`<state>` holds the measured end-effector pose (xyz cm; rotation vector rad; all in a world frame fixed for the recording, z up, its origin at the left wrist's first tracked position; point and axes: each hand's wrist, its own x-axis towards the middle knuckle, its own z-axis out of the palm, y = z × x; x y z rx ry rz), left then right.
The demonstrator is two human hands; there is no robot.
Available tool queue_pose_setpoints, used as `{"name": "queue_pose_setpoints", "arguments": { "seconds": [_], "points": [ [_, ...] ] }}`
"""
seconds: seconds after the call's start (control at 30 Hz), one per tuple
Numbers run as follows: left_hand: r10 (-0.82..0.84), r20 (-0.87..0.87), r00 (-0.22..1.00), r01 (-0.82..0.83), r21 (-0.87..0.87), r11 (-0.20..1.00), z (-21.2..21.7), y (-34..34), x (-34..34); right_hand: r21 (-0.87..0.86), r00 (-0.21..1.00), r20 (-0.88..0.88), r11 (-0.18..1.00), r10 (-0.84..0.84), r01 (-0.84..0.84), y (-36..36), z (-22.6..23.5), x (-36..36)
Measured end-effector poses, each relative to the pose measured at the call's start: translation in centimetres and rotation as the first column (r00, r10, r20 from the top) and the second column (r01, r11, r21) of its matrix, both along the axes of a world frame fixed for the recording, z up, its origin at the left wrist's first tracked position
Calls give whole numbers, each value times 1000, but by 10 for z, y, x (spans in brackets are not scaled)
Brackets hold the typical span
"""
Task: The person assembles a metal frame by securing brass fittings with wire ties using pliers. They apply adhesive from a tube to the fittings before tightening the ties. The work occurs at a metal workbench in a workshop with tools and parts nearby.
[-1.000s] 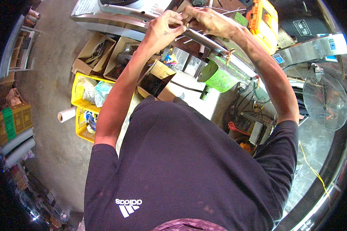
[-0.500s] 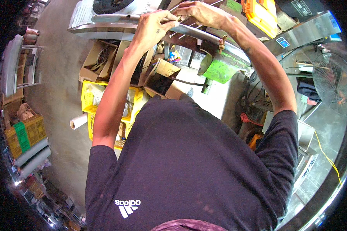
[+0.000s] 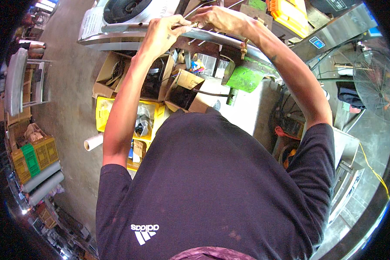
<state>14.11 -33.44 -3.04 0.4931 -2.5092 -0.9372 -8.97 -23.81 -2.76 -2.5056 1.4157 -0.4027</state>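
Fitting (image 3: 194,24), one, small, brass-coloured: at the pipe (image 3: 125,27), between both hands. Left hand (image 3: 164,29): thumb and forefinger narrow beside it. Right hand (image 3: 214,18): fingers curled over it (tips hidden; cannot tell whether either hand grips).
Change: view shifted; fitting more covered than a second ago; hands at the same stretch of pipe, so handling there appears ongoing.
Second fitting (image 3: 244,49): on the pipe, rightward, untouched.
Beyond: orange case (image 3: 289,17); below, carton (image 3: 187,80).

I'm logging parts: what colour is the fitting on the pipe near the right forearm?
Brassy gold; the fitting shows best in the head view.
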Motion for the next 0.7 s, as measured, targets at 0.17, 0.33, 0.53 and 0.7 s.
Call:
{"name": "queue_pose_setpoints", "arguments": {
  "seconds": [0.17, 0.33, 0.53, 0.7],
  "points": [
    [-42, -7, 999, 42, -42, 998, -6, -9, -1, 14, 992, 4, 992, -127, 127, 18, 0, 9],
    [-83, -30, 996, 81, -74, 994, -9, -16, 1, 9, 972, 35, 972, -233, 233, 31, 3, 31],
    [-154, -24, 988, 153, -49, 987, -6, -24, -1, -145, 958, -59, 952, -280, 269, 36, -10, 41],
    [-224, -51, 973, 224, -12, 975, -13, -35, -3, -147, 935, -73, 931, -347, 334, 42, -19, 54]
  ]
}}
